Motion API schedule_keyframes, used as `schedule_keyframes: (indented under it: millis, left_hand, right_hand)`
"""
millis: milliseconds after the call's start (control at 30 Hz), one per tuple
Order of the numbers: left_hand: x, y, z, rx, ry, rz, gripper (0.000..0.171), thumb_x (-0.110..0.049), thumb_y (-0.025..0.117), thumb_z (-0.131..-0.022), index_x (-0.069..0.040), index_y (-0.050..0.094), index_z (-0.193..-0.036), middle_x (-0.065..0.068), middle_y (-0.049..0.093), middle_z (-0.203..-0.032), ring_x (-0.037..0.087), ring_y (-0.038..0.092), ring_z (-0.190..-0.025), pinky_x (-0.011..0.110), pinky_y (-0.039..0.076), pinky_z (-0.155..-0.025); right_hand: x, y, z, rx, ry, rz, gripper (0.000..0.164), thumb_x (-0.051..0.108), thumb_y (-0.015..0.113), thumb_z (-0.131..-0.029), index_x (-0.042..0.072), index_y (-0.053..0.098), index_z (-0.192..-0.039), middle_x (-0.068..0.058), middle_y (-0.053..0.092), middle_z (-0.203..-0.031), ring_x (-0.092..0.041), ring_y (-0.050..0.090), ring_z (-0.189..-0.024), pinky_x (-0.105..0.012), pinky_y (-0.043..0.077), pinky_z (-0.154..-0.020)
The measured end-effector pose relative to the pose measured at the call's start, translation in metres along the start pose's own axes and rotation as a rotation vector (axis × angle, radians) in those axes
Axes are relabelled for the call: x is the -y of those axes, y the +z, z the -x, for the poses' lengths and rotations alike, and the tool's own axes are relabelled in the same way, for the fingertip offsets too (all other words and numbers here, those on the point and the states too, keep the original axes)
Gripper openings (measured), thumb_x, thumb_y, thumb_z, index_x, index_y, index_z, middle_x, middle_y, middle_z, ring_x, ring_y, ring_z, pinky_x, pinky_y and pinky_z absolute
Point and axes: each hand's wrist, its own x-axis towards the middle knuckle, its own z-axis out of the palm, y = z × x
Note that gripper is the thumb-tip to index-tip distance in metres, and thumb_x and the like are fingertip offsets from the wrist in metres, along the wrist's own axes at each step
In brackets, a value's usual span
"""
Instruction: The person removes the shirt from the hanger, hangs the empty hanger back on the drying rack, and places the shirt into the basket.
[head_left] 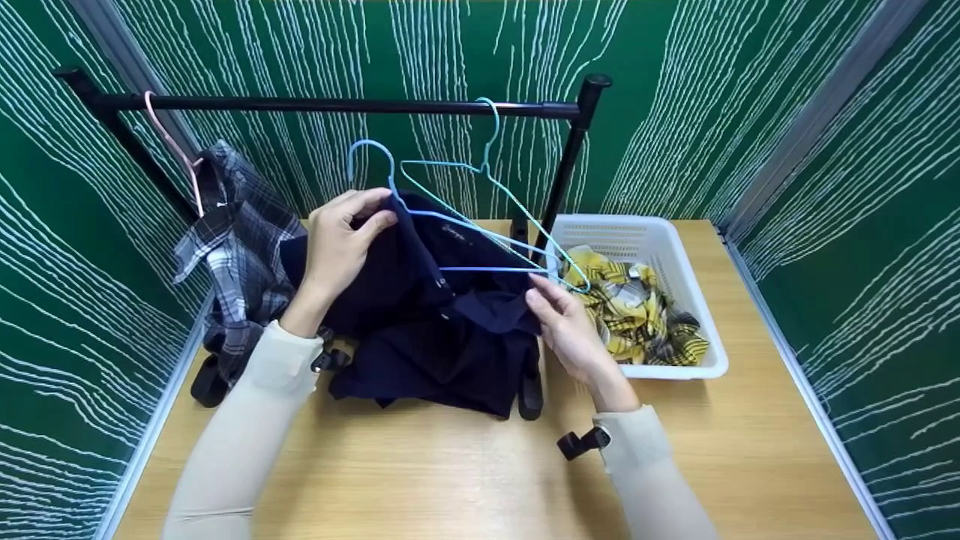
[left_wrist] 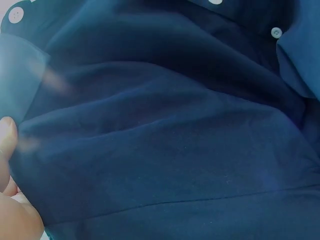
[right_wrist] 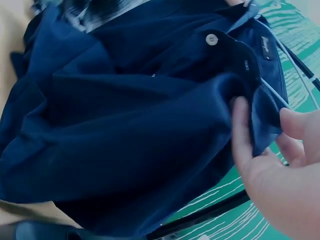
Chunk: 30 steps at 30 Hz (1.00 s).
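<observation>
A dark navy shirt [head_left: 442,367] with white buttons is held up over the table, its lower part bunched. Partly inside its neck opening is a light blue hanger [head_left: 487,269], whose hook rises free below the rack bar. My left hand [head_left: 341,236] pinches the collar area beside the base of that hook. Near the hanger's right end, my right hand [head_left: 566,326] grips the shirt's edge between thumb and fingers. The right wrist view shows this hand [right_wrist: 280,170] holding a fold of cloth. In the left wrist view, navy cloth [left_wrist: 150,150] fills most of the picture.
A black rack [head_left: 337,105] spans the back. From it hang a grey plaid shirt [head_left: 240,247] on a pink hanger [head_left: 166,135] and a bare teal hanger [head_left: 496,124]. At right, a white basket [head_left: 716,360] holds yellow plaid clothing [head_left: 622,315]. Green walls enclose the wooden table [head_left: 450,480].
</observation>
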Motion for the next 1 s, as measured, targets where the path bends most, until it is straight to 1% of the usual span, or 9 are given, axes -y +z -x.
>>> schedule_keyframes:
  millis: [133,267,367,467,533,633,733,867,1000]
  left_hand:
    - [0.0,0.001,0.0,0.009,0.018,0.002,0.027,-0.017,0.085,-0.089,-0.006,0.082,-0.114,0.005,0.078,-0.099,0.007,0.067,-0.087,0.02,0.052,-0.082]
    - [0.002,0.001,0.001,0.013,0.041,0.007,0.028,-0.016,0.086,-0.088,-0.006,0.083,-0.113,0.004,0.079,-0.1,0.01,0.069,-0.088,0.02,0.052,-0.083]
    - [0.002,0.001,0.001,0.012,0.059,0.007,0.028,-0.017,0.086,-0.088,-0.006,0.083,-0.113,0.004,0.079,-0.102,0.013,0.07,-0.089,0.02,0.052,-0.084]
    - [0.002,0.0,0.0,0.017,0.071,-0.001,0.029,-0.019,0.085,-0.089,-0.005,0.082,-0.114,0.005,0.079,-0.102,0.014,0.07,-0.09,0.02,0.052,-0.084]
    - [0.002,-0.001,0.001,0.024,0.073,-0.002,0.029,-0.02,0.084,-0.09,-0.005,0.082,-0.114,0.006,0.079,-0.102,0.014,0.07,-0.09,0.02,0.053,-0.084]
    - [0.002,-0.002,0.002,0.025,0.067,0.0,0.028,-0.019,0.085,-0.089,-0.005,0.082,-0.114,0.005,0.079,-0.1,0.013,0.07,-0.089,0.019,0.053,-0.084]
    - [0.002,-0.003,0.004,0.026,0.062,0.014,0.027,-0.017,0.086,-0.088,-0.005,0.082,-0.112,0.004,0.079,-0.099,0.012,0.07,-0.088,0.019,0.052,-0.084]
    - [0.001,-0.001,0.004,0.046,0.067,0.029,0.027,-0.016,0.086,-0.088,-0.006,0.082,-0.113,0.005,0.079,-0.099,0.013,0.07,-0.089,0.019,0.052,-0.084]
    - [-0.002,0.001,0.004,0.076,0.081,0.027,0.027,-0.016,0.085,-0.089,-0.006,0.082,-0.113,0.006,0.078,-0.098,0.012,0.069,-0.088,0.019,0.051,-0.084]
  right_hand:
    - [-0.005,0.002,0.0,-0.005,-0.02,0.267,0.05,0.014,0.06,-0.109,-0.002,0.048,-0.156,-0.01,0.064,-0.123,-0.011,0.06,-0.094,-0.02,0.051,-0.08]
    - [-0.003,0.003,0.007,0.001,-0.098,0.473,0.051,0.016,0.066,-0.106,-0.003,0.053,-0.152,-0.018,0.067,-0.137,-0.023,0.066,-0.121,-0.028,0.053,-0.102]
    - [0.004,0.004,0.016,-0.1,-0.237,0.573,0.039,0.014,0.074,-0.101,0.001,0.068,-0.137,-0.016,0.075,-0.125,-0.024,0.072,-0.114,-0.027,0.056,-0.099]
    - [0.017,0.006,0.023,-0.238,-0.433,0.611,0.02,0.008,0.078,-0.096,0.004,0.078,-0.116,-0.01,0.079,-0.106,-0.016,0.074,-0.092,-0.02,0.058,-0.083]
    - [0.028,0.007,0.025,-0.282,-0.561,0.617,0.014,0.003,0.078,-0.095,0.003,0.079,-0.109,-0.008,0.079,-0.099,-0.013,0.071,-0.084,-0.017,0.056,-0.077]
    - [0.046,0.008,0.024,-0.252,-0.711,0.653,0.014,-0.001,0.077,-0.094,0.0,0.079,-0.108,-0.009,0.079,-0.102,-0.014,0.072,-0.088,-0.019,0.057,-0.081]
    - [0.062,0.009,0.02,-0.194,-0.779,0.751,0.022,0.0,0.078,-0.093,0.001,0.078,-0.115,-0.009,0.077,-0.11,-0.019,0.072,-0.099,-0.026,0.058,-0.091]
    - [0.078,0.013,0.014,-0.108,-0.769,0.865,0.033,0.008,0.079,-0.095,0.005,0.074,-0.128,-0.009,0.073,-0.121,-0.024,0.067,-0.109,-0.038,0.055,-0.095]
    - [0.085,0.021,0.006,-0.02,-0.723,0.926,0.038,0.016,0.077,-0.099,0.008,0.071,-0.136,-0.008,0.07,-0.128,-0.025,0.064,-0.118,-0.044,0.051,-0.099]
